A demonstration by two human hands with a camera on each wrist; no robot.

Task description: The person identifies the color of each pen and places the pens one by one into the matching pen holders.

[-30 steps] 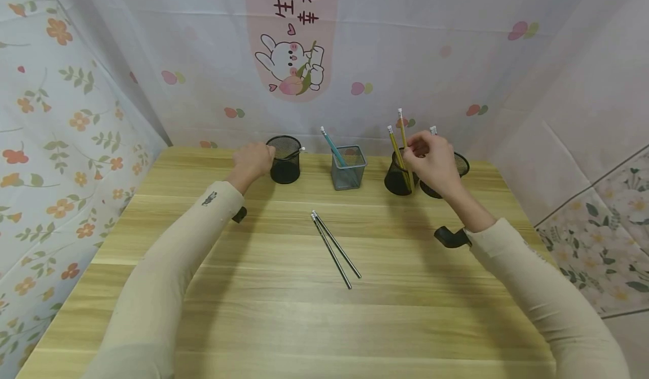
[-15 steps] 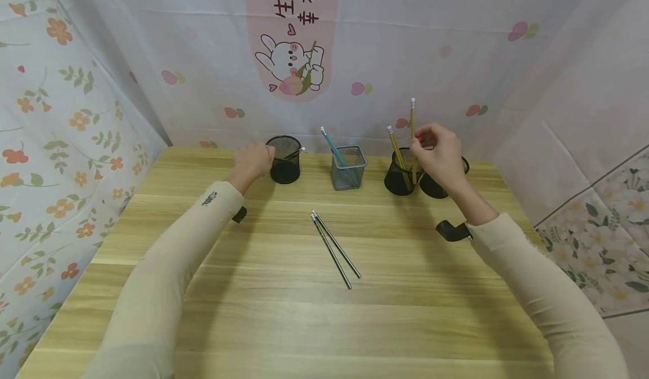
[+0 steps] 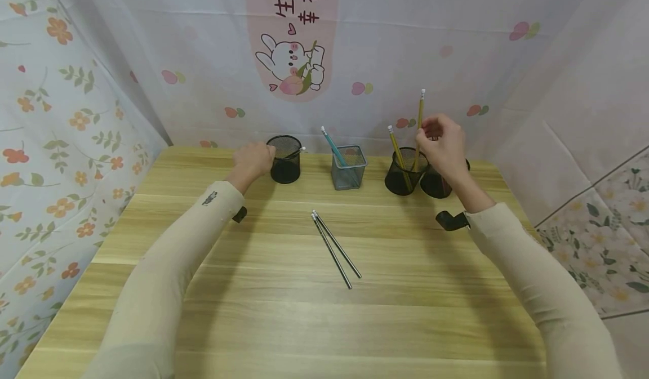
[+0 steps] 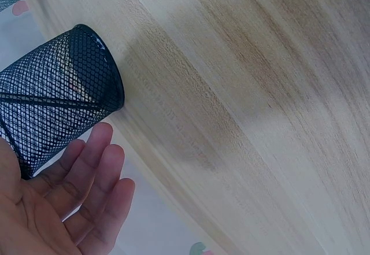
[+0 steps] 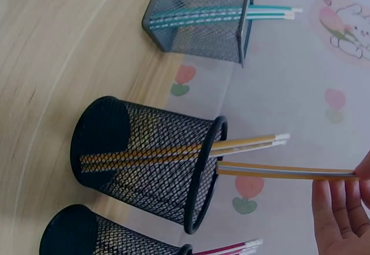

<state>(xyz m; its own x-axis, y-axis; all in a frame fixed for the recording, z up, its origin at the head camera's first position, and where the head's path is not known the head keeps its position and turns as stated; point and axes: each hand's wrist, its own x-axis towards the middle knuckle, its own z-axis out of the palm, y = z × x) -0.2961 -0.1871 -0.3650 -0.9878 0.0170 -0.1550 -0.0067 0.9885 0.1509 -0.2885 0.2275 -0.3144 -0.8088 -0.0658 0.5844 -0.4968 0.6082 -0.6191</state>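
Note:
My right hand (image 3: 443, 142) pinches a yellow pencil (image 5: 277, 170) near its upper part, eraser end up. The pencil stands nearly upright, its lower end at the mouth of a black round mesh pencil cup (image 5: 162, 168). Other yellow pencils (image 5: 245, 144) lean inside that cup. My left hand (image 3: 253, 159) stays beside another black mesh cup (image 4: 52, 93) at the left, fingers loosely bent along its side; the thumb is mostly out of the left wrist view. A dark pencil (image 3: 294, 154) with a white eraser leans in this left cup.
Between them stands a grey square mesh holder (image 3: 348, 175) with teal pencils (image 5: 272, 12). A further black cup (image 3: 435, 184) with dark pink pencils (image 5: 225, 248) is partly behind the right hand. Two dark pencils (image 3: 334, 249) lie mid-table. Printed cloth (image 3: 405, 41) hangs behind.
My right hand has moved up and slightly right, raising the yellow pencil partway from the cup and turning it more upright. The left hand has stayed put.

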